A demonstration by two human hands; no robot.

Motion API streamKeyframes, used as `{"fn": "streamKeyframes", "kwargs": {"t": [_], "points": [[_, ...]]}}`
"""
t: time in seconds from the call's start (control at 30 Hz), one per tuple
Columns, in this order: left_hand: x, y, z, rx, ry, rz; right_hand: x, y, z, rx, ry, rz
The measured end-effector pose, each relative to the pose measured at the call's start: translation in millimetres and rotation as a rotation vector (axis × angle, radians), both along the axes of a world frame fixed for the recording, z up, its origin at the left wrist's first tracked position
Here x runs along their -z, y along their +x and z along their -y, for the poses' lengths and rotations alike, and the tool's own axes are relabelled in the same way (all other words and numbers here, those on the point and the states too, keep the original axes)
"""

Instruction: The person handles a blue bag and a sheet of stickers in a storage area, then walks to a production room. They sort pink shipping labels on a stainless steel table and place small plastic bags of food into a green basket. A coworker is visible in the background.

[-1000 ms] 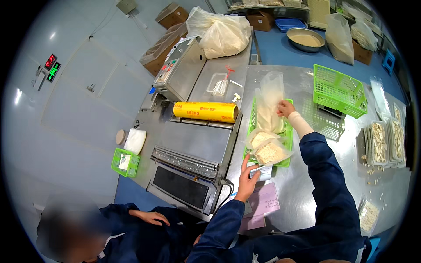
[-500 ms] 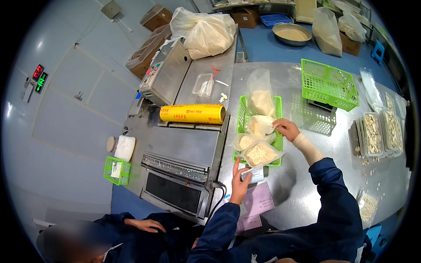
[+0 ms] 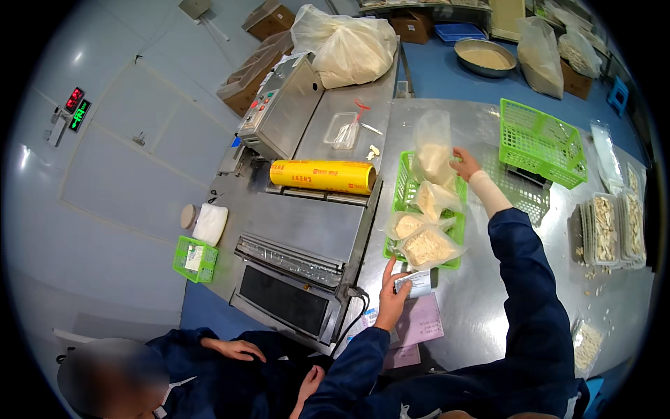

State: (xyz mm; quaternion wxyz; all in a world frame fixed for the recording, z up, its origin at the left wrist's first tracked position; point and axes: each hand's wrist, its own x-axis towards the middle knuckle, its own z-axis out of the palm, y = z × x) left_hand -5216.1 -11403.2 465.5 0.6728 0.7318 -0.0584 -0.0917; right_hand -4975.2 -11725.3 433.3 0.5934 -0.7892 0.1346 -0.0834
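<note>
A green basket (image 3: 458, 260) holds several clear bags of pale, flaky or crumbly pieces. The nearest open bag (image 3: 427, 250) lies over the basket's near end, with a smaller bag (image 3: 407, 225) and another bag (image 3: 431, 199) behind it. A tall bag (image 3: 433, 157) stands at the far end. Beside its right side is my right hand (image 3: 466, 165), fingers apart and holding nothing; I cannot tell whether they touch the plastic. My left hand (image 3: 392, 302) is closed on a small white printed label stack (image 3: 417, 284) just below the basket.
Pink sheets (image 3: 419, 322) lie on the steel table. Left stands a wrapping machine (image 3: 293, 241) with a yellow film roll (image 3: 323, 176). An upper-right green basket (image 3: 541, 143) and filled clear trays (image 3: 606, 227) stand right. A seated co-worker's hand (image 3: 237, 348) shows lower left.
My right hand has left the middle bag and moved away to the tall bag. My left hand still holds the labels near the basket. The view has shifted slightly.
</note>
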Motion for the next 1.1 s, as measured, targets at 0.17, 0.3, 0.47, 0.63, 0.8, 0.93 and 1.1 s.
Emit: {"fn": "streamKeyframes", "kwargs": {"t": [0.17, 0.3, 0.47, 0.63, 0.8, 0.93, 1.1], "points": [[2.5, -5.7, -4.6, -0.017, 0.045, -0.043, 6.7, 13.9, -10.9, -0.119, -0.102, -0.058], [15.2, -8.7, -11.5, -0.082, -0.048, -0.08, -25.0, -25.7, -42.0, -0.209, -0.439, 0.106], [-9.2, -15.7, -3.4, -0.143, -0.339, -0.329, -13.7, -53.2, -26.4, -0.188, -0.564, 0.079], [4.8, -23.2, -11.0, -0.301, -0.614, -0.487, -11.6, -54.7, -25.1, -0.204, -0.565, -0.082], [21.1, -39.3, -26.0, -0.361, -0.801, -0.538, 4.2, -52.2, -22.4, -0.163, -0.555, -0.039], [10.0, -69.0, -30.7, -0.374, -0.865, -0.688, 24.7, -82.3, 4.6, -0.109, -0.418, 0.069], [0.4, -108.9, -50.6, -0.375, -1.022, -0.816, 102.6, -132.1, 29.6, -0.155, -0.059, -0.054]]}}
